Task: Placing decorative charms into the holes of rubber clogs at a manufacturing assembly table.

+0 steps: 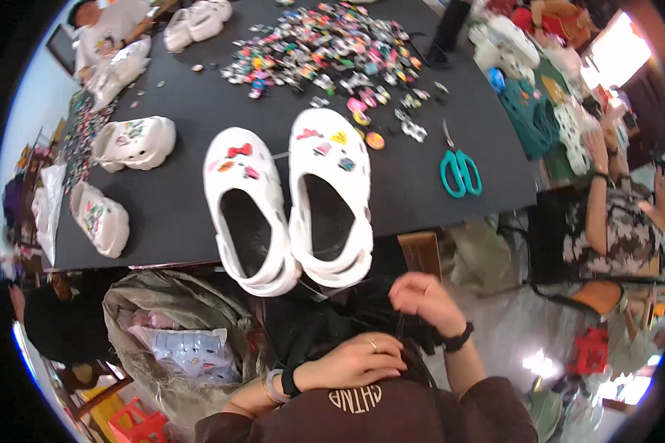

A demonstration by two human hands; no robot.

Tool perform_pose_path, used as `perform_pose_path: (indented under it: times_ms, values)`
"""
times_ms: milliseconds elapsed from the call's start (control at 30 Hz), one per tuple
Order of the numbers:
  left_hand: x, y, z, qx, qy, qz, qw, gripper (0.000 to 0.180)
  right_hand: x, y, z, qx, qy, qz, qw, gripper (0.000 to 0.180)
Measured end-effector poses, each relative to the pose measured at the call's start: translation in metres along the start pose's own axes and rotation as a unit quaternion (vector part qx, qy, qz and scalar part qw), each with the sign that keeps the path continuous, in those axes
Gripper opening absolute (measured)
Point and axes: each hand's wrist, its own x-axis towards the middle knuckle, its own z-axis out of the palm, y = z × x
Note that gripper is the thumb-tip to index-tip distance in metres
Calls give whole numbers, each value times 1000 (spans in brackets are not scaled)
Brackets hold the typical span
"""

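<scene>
A pair of white clogs (330, 155) stands side by side at the table's front edge, heels toward me, with small colourful charms on the uppers. Neither hand touches them. My right hand (427, 301) is just right of the clogs' heels, below the table edge, its fingers curled together; whatever they may hold is hidden. Across the front of my body lies my left hand (355, 362), its fingers loosely extended and holding nothing visible. Teal-handled scissors (460, 173) rest on the table to the right of the clogs.
A heap of colourful shoe charms (325, 48) covers the back of the black table (177, 221). More white clogs (134, 142) sit at the left. Below, a sack (133, 310) holds bagged goods. Other people work at the left back and on the right.
</scene>
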Motion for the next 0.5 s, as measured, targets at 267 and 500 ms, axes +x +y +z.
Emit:
perform_pose_path:
  times_ms: [267, 500]
  values:
    - [-17, 3, -17, 94, 94, -155, 979, 12, -3, 132, -145, 219, 366, -10, 904, 18]
    - [-10, 5, -20, 149, 104, -184, 966, 12, -23, 372, -238, -244, 345, 139, 896, 21]
